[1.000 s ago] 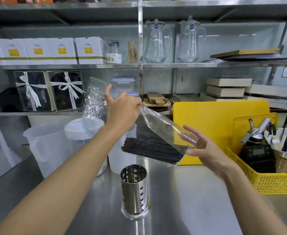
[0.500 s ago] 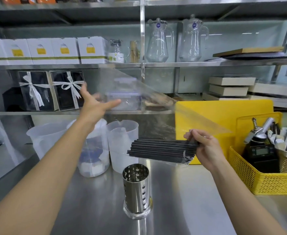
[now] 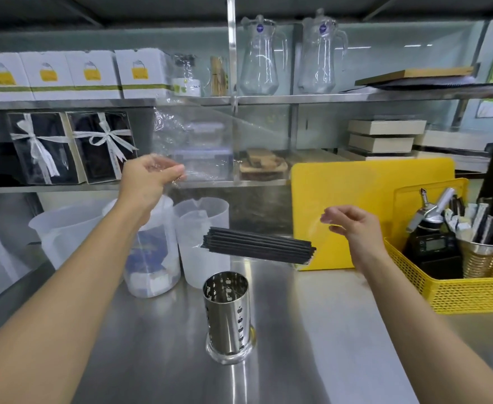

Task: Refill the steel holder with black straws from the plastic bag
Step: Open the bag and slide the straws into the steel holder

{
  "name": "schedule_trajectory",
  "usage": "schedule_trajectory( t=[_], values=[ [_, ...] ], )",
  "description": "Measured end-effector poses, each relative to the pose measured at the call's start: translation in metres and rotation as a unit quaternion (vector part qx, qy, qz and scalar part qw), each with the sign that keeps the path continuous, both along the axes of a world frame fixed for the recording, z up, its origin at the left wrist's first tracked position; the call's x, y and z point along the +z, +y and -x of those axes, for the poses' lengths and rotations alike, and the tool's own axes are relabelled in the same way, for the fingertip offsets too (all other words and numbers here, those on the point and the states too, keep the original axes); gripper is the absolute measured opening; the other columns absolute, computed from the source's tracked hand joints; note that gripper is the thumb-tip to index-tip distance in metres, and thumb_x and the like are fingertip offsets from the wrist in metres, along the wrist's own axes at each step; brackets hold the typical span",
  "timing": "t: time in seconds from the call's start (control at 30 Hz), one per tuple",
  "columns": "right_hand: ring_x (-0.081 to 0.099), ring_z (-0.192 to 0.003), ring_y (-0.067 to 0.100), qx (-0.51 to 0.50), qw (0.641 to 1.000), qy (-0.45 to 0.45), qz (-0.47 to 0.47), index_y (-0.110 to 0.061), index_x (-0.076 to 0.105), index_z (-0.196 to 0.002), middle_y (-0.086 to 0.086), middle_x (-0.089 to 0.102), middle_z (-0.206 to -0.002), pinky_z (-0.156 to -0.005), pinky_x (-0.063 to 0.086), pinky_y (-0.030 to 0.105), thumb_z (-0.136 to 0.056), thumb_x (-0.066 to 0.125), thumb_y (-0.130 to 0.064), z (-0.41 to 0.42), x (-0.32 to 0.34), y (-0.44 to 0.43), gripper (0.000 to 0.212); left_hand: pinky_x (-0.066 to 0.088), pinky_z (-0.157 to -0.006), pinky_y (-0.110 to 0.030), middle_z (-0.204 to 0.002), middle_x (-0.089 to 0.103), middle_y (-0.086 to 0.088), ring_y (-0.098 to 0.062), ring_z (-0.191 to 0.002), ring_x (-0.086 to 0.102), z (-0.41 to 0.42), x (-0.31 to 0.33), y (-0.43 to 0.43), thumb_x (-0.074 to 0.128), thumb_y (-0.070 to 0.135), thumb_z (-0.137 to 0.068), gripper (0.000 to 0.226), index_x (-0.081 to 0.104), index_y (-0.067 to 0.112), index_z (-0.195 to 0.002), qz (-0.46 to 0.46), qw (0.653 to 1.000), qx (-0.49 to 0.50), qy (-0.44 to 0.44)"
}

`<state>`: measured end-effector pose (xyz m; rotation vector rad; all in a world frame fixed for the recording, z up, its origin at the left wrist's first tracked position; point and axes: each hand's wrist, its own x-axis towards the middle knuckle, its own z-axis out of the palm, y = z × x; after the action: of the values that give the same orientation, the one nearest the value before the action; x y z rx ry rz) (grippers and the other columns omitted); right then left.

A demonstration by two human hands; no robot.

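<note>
An empty perforated steel holder (image 3: 226, 313) stands upright on the steel counter (image 3: 312, 330). Above it a bundle of black straws (image 3: 257, 247) hangs almost level inside a clear plastic bag (image 3: 198, 147), its right end a little lower. My left hand (image 3: 149, 182) is raised at the left and pinches the bag's crumpled upper end. My right hand (image 3: 353, 228) is to the right of the straws, apart from them, with its fingertips closed on the thin film. The film is nearly invisible against the yellow board.
A yellow cutting board (image 3: 385, 193) leans behind my right hand. A yellow mesh basket (image 3: 458, 293) of tools sits at the right. Translucent jugs (image 3: 201, 228) and a lidded container (image 3: 152, 258) stand behind the holder on the left. Shelves with boxes and glass pitchers (image 3: 261, 56) run along the back.
My right hand released the straws' end, moved right and now pinches only the film. My left hand went from spread fingers to a pinch on the bag's top. The bundle tilted slightly.
</note>
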<state>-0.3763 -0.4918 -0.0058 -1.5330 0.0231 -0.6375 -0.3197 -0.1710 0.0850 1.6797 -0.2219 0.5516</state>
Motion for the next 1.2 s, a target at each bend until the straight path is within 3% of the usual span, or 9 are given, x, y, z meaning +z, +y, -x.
schedule_trajectory(
  t=[0.1,0.23,0.43,0.63,0.8,1.07,1.2],
  values=[
    [0.065,-0.079,0.017,0.011,0.999,-0.003,-0.049,-0.014,0.067,-0.078,0.004,0.069,-0.078,-0.076,0.049,0.032,-0.086,0.062,-0.020,0.002,0.000,0.000,0.012,0.051,-0.074,-0.027,-0.077,0.065,-0.005,-0.021,-0.077,0.065,-0.002,-0.007,0.000,0.071,0.007,-0.076,0.015,0.063,0.018,-0.072,0.006,1.000,-0.006,0.006],
    [0.066,-0.071,0.012,0.010,0.995,-0.020,-0.102,-0.015,0.064,-0.078,-0.002,0.069,-0.069,-0.068,0.049,0.027,-0.089,0.058,-0.019,0.003,0.002,0.004,0.013,0.046,-0.058,-0.012,-0.067,0.067,0.005,-0.001,-0.060,0.063,-0.003,-0.021,-0.004,0.068,0.008,-0.079,0.013,0.061,0.019,-0.075,0.028,0.998,-0.036,0.049],
    [0.067,-0.068,0.009,-0.003,0.991,-0.027,-0.133,-0.015,0.060,-0.076,-0.008,0.068,-0.062,-0.065,0.050,0.025,-0.091,0.054,-0.020,0.002,0.002,0.005,0.016,0.042,-0.072,-0.023,-0.057,0.070,0.013,-0.007,-0.074,0.060,-0.007,-0.045,-0.006,0.066,0.014,-0.081,0.016,0.060,0.025,-0.071,0.048,0.988,-0.074,0.125],
    [0.066,-0.069,0.011,-0.011,0.992,-0.023,-0.126,-0.017,0.060,-0.075,-0.008,0.069,-0.061,-0.065,0.047,0.026,-0.091,0.056,-0.020,0.004,-0.005,-0.003,0.016,0.044,-0.077,-0.027,-0.059,0.071,0.013,-0.006,-0.075,0.064,-0.009,-0.075,-0.010,0.066,0.009,-0.080,0.014,0.062,0.022,-0.076,0.100,0.972,-0.101,0.185],
    [0.066,-0.067,0.009,-0.016,0.994,-0.011,-0.111,-0.018,0.060,-0.075,-0.008,0.070,-0.060,-0.065,0.046,0.025,-0.090,0.056,-0.019,0.006,-0.013,-0.012,0.016,0.042,-0.077,-0.027,-0.061,0.071,0.013,-0.008,-0.081,0.061,-0.009,-0.098,-0.017,0.064,0.009,-0.082,0.014,0.061,0.022,-0.078,0.129,0.962,-0.119,0.209],
    [0.067,-0.069,0.009,-0.034,0.996,-0.018,-0.076,-0.018,0.062,-0.077,-0.007,0.070,-0.064,-0.064,0.049,0.022,-0.089,0.058,-0.021,0.008,-0.009,-0.024,0.013,0.040,-0.091,-0.033,-0.064,0.073,0.010,-0.011,-0.085,0.062,-0.012,-0.116,-0.030,0.064,0.008,-0.082,0.011,0.062,0.019,-0.080,0.179,0.947,-0.145,0.226],
    [0.067,-0.069,0.008,-0.032,0.998,-0.020,-0.047,-0.017,0.062,-0.079,-0.001,0.069,-0.073,-0.066,0.049,0.024,-0.090,0.057,-0.020,0.008,-0.007,-0.028,0.011,0.042,-0.088,-0.032,-0.069,0.074,0.010,-0.011,-0.090,0.063,-0.014,-0.124,-0.032,0.064,0.010,-0.082,0.011,0.063,0.021,-0.082,0.179,0.939,-0.159,0.247]
  ],
)
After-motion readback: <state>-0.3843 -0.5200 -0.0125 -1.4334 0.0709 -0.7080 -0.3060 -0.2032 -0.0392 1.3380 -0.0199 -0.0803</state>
